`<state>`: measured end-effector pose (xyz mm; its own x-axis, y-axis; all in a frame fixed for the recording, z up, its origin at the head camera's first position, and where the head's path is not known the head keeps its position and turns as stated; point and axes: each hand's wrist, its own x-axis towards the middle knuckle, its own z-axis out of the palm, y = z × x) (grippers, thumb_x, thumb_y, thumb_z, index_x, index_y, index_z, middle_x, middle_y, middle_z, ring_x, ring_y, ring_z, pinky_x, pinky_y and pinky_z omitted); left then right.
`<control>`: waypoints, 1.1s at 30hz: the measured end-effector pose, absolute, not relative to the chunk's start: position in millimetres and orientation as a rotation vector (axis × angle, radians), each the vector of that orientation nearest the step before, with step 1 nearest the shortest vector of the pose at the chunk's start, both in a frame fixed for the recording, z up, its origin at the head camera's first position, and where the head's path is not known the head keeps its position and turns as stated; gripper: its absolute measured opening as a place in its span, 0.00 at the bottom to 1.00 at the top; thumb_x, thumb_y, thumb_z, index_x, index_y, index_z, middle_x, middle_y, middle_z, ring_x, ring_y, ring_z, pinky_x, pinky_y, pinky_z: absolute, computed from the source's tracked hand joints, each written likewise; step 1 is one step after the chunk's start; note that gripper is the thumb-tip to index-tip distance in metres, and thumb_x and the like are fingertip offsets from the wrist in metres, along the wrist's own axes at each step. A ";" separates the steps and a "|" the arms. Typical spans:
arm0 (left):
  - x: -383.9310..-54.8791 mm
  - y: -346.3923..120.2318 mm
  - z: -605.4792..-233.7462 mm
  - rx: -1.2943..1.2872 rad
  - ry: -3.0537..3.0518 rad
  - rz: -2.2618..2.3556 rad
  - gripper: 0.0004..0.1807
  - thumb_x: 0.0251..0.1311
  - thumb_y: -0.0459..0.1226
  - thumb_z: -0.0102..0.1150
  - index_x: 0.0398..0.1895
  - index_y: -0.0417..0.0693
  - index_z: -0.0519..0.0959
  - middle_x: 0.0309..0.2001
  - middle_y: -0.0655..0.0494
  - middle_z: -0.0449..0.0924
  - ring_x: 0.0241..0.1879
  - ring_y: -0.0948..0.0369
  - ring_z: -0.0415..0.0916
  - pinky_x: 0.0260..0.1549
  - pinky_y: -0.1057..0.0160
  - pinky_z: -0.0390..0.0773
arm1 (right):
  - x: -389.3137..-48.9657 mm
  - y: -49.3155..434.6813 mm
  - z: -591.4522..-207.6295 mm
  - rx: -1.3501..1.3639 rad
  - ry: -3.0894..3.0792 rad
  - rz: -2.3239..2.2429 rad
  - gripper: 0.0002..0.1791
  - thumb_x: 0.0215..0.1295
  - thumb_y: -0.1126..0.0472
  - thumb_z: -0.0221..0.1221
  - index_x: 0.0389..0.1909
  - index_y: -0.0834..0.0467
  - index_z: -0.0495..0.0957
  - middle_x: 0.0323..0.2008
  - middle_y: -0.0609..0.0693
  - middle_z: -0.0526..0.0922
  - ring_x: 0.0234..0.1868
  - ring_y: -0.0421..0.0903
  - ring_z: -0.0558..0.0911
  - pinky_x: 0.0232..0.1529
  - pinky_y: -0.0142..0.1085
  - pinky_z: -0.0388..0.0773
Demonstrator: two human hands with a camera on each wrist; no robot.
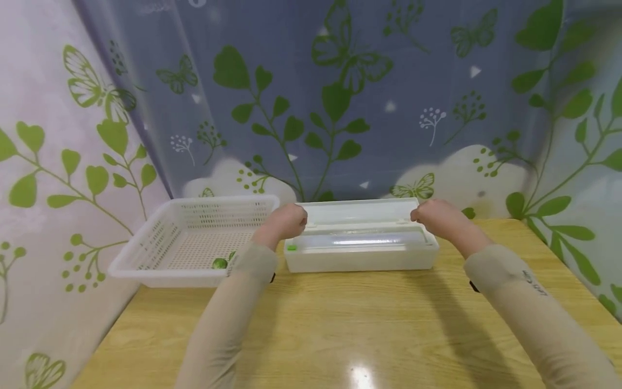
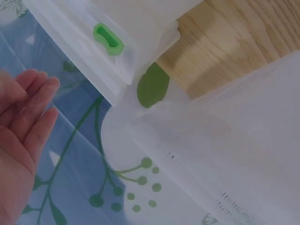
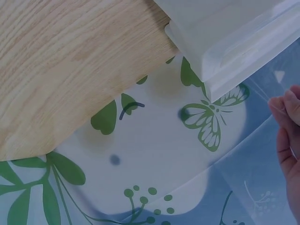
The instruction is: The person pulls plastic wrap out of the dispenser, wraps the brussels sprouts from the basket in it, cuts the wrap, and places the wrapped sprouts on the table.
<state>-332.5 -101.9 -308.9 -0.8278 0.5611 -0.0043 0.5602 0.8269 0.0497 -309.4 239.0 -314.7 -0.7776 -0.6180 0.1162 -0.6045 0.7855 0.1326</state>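
A white cling film dispenser [image 1: 362, 261] stands on the table with its lid [image 1: 359, 209] raised. The roll of cling film [image 1: 374, 239] shows inside, and a green slider [image 2: 108, 39] sits at the left end. By the lid's left corner my left hand [image 1: 288, 220] pinches clear film between thumb and fingers. My right hand [image 1: 439, 217], by the right corner, pinches it too; fine creases in the film [image 3: 267, 93] run to those fingertips in the right wrist view. The sheet is so transparent that its full outline cannot be made out.
Left of the dispenser stands a white perforated basket [image 1: 146, 265]. Inside it are small round green things like Brussels sprouts [image 1: 220, 263], one partly behind my left sleeve. The wooden table [image 1: 340, 324] ends at a patterned curtain [image 1: 301, 81] behind.
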 end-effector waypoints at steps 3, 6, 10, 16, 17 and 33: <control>-333.1 -103.4 -310.3 0.947 3.001 0.109 0.11 0.53 0.33 0.51 0.15 0.45 0.70 0.16 0.59 0.64 0.18 0.65 0.56 0.21 0.67 0.63 | -307.9 237.9 -313.8 0.970 -2.835 -0.121 0.10 0.50 0.76 0.59 0.33 0.62 0.80 0.30 0.55 0.81 0.30 0.51 0.79 0.31 0.39 0.76; -332.7 -105.0 -312.1 0.959 3.018 0.147 0.12 0.55 0.31 0.51 0.15 0.45 0.69 0.17 0.59 0.64 0.18 0.65 0.57 0.22 0.67 0.63 | -306.8 237.8 -314.1 0.970 -2.831 -0.093 0.11 0.50 0.77 0.58 0.34 0.63 0.80 0.30 0.55 0.81 0.29 0.51 0.79 0.31 0.39 0.76; -330.0 -107.5 -314.2 0.928 3.040 0.174 0.11 0.56 0.23 0.47 0.20 0.40 0.74 0.22 0.54 0.71 0.22 0.63 0.60 0.25 0.66 0.63 | -304.9 238.0 -315.1 0.969 -2.824 -0.068 0.11 0.49 0.77 0.58 0.34 0.63 0.80 0.30 0.56 0.81 0.28 0.51 0.79 0.29 0.38 0.76; -328.3 -107.8 -313.5 0.927 3.075 0.153 0.13 0.52 0.18 0.47 0.32 0.39 0.79 0.33 0.50 0.78 0.32 0.59 0.71 0.34 0.64 0.71 | -301.8 239.8 -312.7 0.938 -2.842 -0.025 0.12 0.50 0.77 0.57 0.35 0.63 0.80 0.32 0.58 0.81 0.28 0.51 0.79 0.28 0.39 0.76; -328.5 -107.2 -312.5 0.931 3.077 0.155 0.14 0.52 0.17 0.47 0.31 0.38 0.79 0.32 0.51 0.78 0.31 0.60 0.70 0.33 0.65 0.70 | -301.7 240.4 -311.5 0.934 -2.840 -0.025 0.12 0.49 0.78 0.57 0.35 0.63 0.80 0.32 0.58 0.81 0.28 0.52 0.79 0.28 0.39 0.76; -329.5 -112.0 -298.2 1.011 3.106 0.161 0.13 0.55 0.22 0.49 0.39 0.40 0.80 0.41 0.47 0.78 0.44 0.54 0.74 0.43 0.62 0.72 | -302.6 246.9 -307.3 0.953 -2.678 -0.022 0.13 0.44 0.79 0.60 0.32 0.63 0.80 0.31 0.57 0.81 0.29 0.54 0.79 0.31 0.43 0.76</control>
<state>-329.5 -112.0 -298.2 -0.8012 0.5787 0.1520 0.5913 0.8047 0.0532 -302.6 246.9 -307.3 -0.7360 -0.6199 0.2722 -0.6154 0.7801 0.1129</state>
